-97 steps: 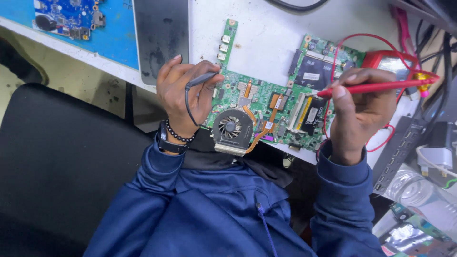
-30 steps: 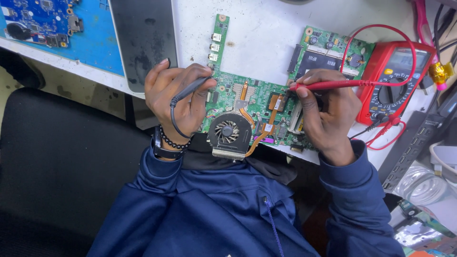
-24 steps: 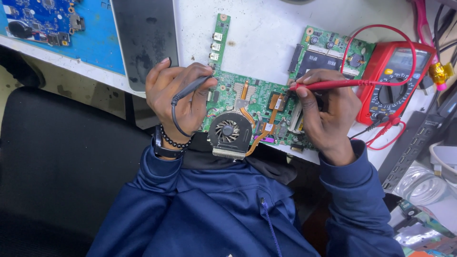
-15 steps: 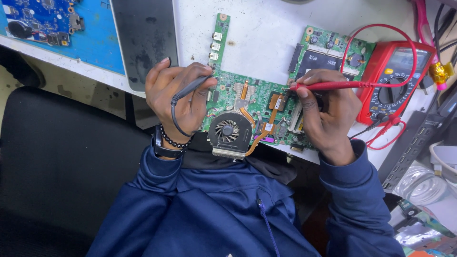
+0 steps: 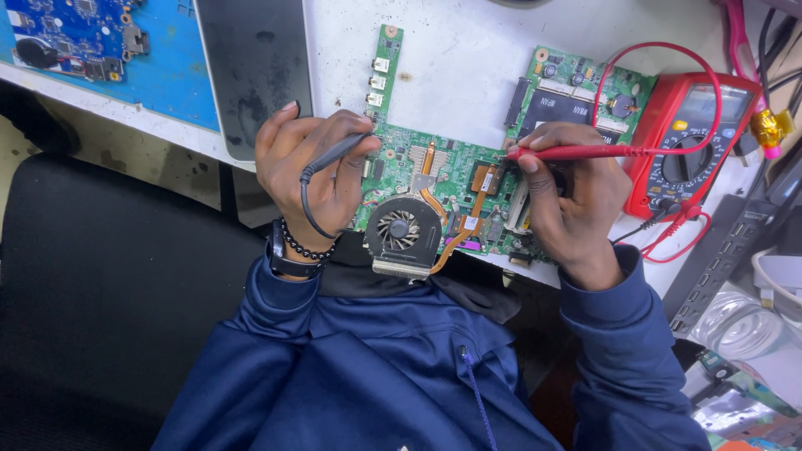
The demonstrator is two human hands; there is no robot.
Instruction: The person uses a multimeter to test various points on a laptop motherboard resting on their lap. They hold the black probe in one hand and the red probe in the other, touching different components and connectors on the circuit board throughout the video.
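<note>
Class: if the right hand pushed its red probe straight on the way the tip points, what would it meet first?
Probably the copper heat pipe on the green motherboard, just left of the red probe held by the right hand; depth is unclear.

Worktop: white bench (image 5: 468, 50), scuffed and speckled, its front edge chipped.
Mat: blue sheet (image 5: 180, 79) laid over the bench's far-left end.
Seating: black padded chair (image 5: 109, 317) beneath the bench.
Floor: pale patch (image 5: 12, 159) at the left edge, mostly hidden.
Light: even, bright, soft shadows.
</note>
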